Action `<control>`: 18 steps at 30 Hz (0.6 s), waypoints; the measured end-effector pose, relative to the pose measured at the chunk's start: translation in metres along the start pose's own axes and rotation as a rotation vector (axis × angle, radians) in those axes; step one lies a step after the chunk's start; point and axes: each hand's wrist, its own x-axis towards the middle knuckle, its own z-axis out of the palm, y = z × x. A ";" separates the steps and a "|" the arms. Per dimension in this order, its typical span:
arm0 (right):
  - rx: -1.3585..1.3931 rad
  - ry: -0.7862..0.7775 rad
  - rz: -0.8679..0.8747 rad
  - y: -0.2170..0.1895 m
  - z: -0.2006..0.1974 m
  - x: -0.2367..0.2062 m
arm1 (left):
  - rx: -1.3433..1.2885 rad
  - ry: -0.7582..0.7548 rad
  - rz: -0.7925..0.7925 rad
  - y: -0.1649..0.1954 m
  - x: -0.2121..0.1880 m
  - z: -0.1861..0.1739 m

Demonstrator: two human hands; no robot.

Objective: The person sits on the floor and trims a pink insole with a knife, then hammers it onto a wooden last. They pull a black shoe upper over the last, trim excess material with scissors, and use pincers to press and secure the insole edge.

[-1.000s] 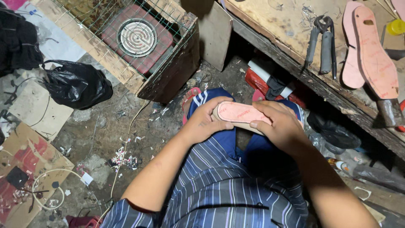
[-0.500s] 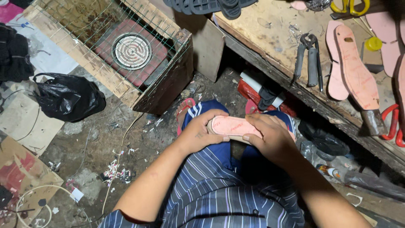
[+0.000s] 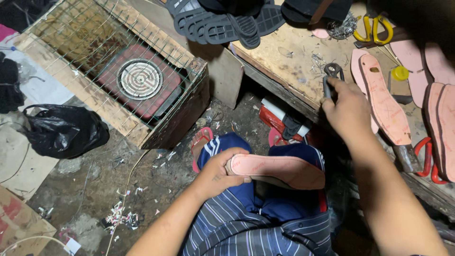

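Observation:
My left hand (image 3: 219, 174) grips the heel end of a pink shoe sole (image 3: 279, 169) that lies across my lap, over blue shorts. My right hand (image 3: 346, 109) reaches up onto the wooden workbench (image 3: 284, 61) and closes on the handles of dark pliers (image 3: 332, 76). Only the pliers' upper end shows above my fingers.
Several pink soles (image 3: 384, 102) lie on the bench beside a hammer (image 3: 407, 156), a yellow cap (image 3: 399, 73) and yellow-handled scissors (image 3: 374, 28). Black soles (image 3: 222, 23) hang over the bench's far edge. A wire-covered wooden box with an electric hotplate (image 3: 140, 78) stands at left, and a black bag (image 3: 61, 130) lies on the littered floor.
My right hand has left the pink sole and moved up to the pliers on the bench. The left hand keeps hold of the sole. The view has tilted toward the bench.

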 end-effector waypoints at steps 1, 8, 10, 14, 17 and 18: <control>-0.017 -0.034 0.044 0.004 -0.002 0.004 | -0.012 0.004 -0.004 0.002 0.001 0.001; -0.123 -0.224 0.204 0.023 0.001 0.025 | -0.012 -0.004 0.021 0.011 0.002 0.004; -0.055 -0.213 0.319 0.034 -0.005 0.030 | -0.015 -0.004 0.011 0.013 0.002 0.004; -0.204 0.045 0.222 0.063 -0.026 0.030 | 0.027 0.016 -0.001 0.015 0.000 0.003; -0.253 0.135 -0.076 0.065 -0.016 0.027 | -0.021 -0.008 0.015 0.015 0.000 0.002; -0.233 0.141 -0.178 0.062 -0.009 0.028 | -0.008 -0.004 0.020 0.015 0.001 0.002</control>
